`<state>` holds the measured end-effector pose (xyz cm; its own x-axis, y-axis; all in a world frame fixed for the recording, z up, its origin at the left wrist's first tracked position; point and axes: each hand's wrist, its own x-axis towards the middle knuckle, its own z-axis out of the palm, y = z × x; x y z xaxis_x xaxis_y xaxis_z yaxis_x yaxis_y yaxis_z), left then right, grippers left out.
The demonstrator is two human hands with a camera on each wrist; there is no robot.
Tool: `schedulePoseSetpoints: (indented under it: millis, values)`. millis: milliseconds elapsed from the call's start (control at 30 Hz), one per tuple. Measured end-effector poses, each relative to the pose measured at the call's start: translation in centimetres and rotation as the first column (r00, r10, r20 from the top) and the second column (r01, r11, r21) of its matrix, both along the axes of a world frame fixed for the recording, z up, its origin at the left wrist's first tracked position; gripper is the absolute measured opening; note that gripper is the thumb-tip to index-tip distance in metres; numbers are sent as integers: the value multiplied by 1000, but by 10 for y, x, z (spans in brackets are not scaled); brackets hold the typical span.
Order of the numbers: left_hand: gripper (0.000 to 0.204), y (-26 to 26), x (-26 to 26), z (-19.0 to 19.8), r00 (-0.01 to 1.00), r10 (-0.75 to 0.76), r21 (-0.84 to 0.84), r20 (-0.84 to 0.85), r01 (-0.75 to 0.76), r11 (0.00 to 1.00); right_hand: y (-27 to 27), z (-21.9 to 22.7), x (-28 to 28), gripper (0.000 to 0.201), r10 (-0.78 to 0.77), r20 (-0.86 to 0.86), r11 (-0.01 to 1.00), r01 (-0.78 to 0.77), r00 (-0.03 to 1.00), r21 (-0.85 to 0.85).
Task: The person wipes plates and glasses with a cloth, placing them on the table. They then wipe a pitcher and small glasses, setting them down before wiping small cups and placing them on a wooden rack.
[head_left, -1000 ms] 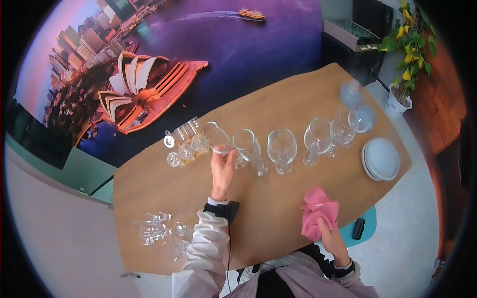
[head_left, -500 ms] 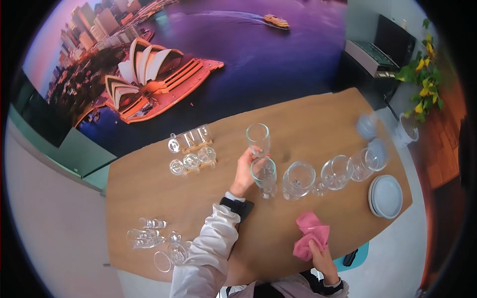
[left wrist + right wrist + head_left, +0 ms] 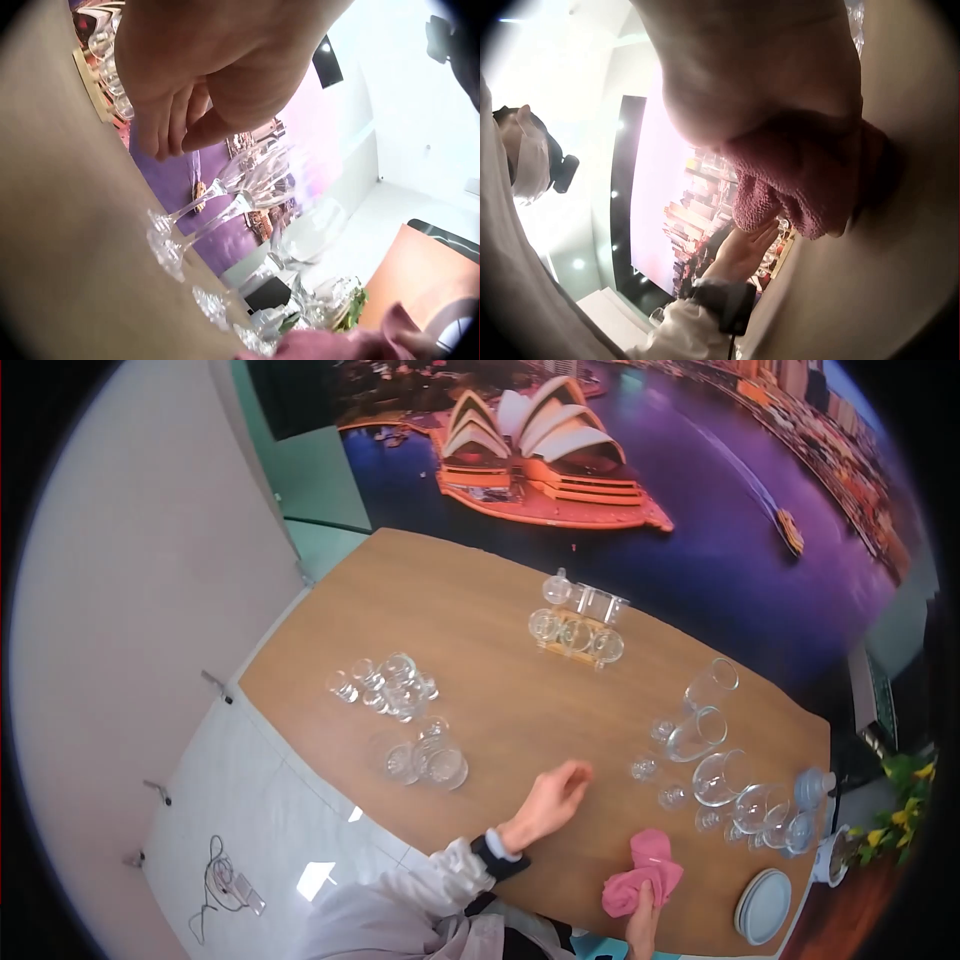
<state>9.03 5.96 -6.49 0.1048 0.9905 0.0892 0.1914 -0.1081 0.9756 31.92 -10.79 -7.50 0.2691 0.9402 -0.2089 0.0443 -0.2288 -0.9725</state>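
Note:
My left hand [image 3: 548,803] is over the front middle of the table, its fingers loosely bent with nothing between them. In the left wrist view the same hand [image 3: 210,82] hangs empty above the tabletop, with stemmed glasses [image 3: 247,195] standing beyond it. Bunched in my right hand [image 3: 643,922] is a pink cloth [image 3: 650,860], gripped near the table's front edge. Close up, the cloth [image 3: 795,180] shows a towelling texture. To the right of both hands runs a row of clear wine glasses [image 3: 722,778], standing upright.
Small glasses [image 3: 400,685] cluster on the left, with larger glasses [image 3: 443,765] just in front. Glass cups [image 3: 576,634] sit in a wooden rack [image 3: 572,651] at the back. Stacked plates [image 3: 763,907] stand at the right front, near the table's edge.
My left hand has let go of a wine glass, which now stands at the row's far end, and has drawn back empty. The head view has swung left. The cloth stays in my right hand.

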Motion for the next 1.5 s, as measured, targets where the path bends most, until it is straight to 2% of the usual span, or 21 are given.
schedulePoseSetpoints:
  millis: [133, 200, 267, 400, 467, 533, 567, 633, 700, 933, 1000, 1067, 1100, 1167, 1200, 1267, 1300, 1333, 1400, 1467, 1500]
  values:
    - [18, -65, -52, 19, 999, 34, -8, 29, -33, 999, 2, 15, -19, 44, 166, 99, 985, -169, 981, 25]
    - [18, -87, -83, 36, 997, 76, 46, -13, -75, 996, -3, 11, -42, 37, -49, 37, 987, 43, 998, 155]
    - [19, -100, -121, 60, 983, 154, 217, -98, -130, 967, -9, 13, -46, 40, -15, 180, 995, -3, 983, 98]
    - [35, -61, -205, 113, 879, 467, 556, -96, -342, 757, -14, 57, -48, 55, 163, 430, 984, -113, 888, -141]
    - [43, -30, -227, 133, 849, 527, 563, -40, -416, 714, -19, 56, -50, 51, 41, 474, 999, -34, 880, -22]
    - [59, 0, -237, 129, 763, 615, 626, -198, -384, 678, -22, 45, -45, 48, -83, 505, 994, 33, 859, 107]
    - [59, 8, -238, 124, 767, 619, 629, -168, -400, 667, -21, 34, -41, 52, -140, 415, 985, 83, 899, 152]
    - [69, 25, -239, 118, 868, 365, 284, -336, -276, 918, -10, 41, -42, 56, -195, 329, 969, 130, 924, 210]
    - [67, 32, -238, 116, 876, 377, 294, -300, -291, 911, -1, 54, -57, 54, -50, 54, 986, 41, 997, 159]
    - [65, 17, -202, 175, 935, 338, 408, -103, -271, 872, 56, 67, -88, 44, 10, 100, 947, -41, 995, 317]
    - [65, 2, -177, 191, 964, 251, 396, -85, -199, 896, 73, 93, -117, 35, -28, 625, 839, -322, 780, 439]
    - [64, -11, -149, 194, 985, 160, 387, -68, -122, 914, 81, 153, -164, 27, 210, 498, 867, -396, 841, 303]
    - [64, -18, -135, 191, 998, 31, 311, 54, -47, 949, 89, 154, -178, 27, 196, 494, 874, -380, 847, 304]
    - [60, -30, -116, 192, 961, -149, 211, 231, 100, 972, 106, 141, -190, 28, 16, 579, 644, -451, 815, 618]
    - [60, -32, -113, 196, 961, -162, 207, 226, 115, 972, 109, 115, -178, 28, 6, 573, 653, -438, 819, 619]
    - [55, -33, -114, 203, 881, -468, 225, 65, 444, 867, 108, 58, -146, 37, 263, 328, 803, -395, 907, 446]
    - [52, -30, -113, 204, 815, -579, 218, -19, 569, 793, 94, 70, -135, 46, 523, 72, 814, -523, 849, 254]
    - [52, -30, -110, 205, 804, -594, 204, -30, 587, 784, 84, 76, -126, 46, 508, 54, 825, -503, 860, 258]
    - [52, -26, -102, 210, 650, -759, 160, -36, 754, 637, 69, 82, -111, 51, 680, 35, 694, -659, 732, 289]
    - [53, -26, -90, 211, 632, -774, 144, -46, 771, 621, 55, 99, -101, 49, 685, 60, 701, -679, 726, 219]
    - [56, -26, -86, 208, 707, -706, 161, 30, 694, 702, 52, 122, -99, 46, 613, 168, 761, -634, 772, 138]
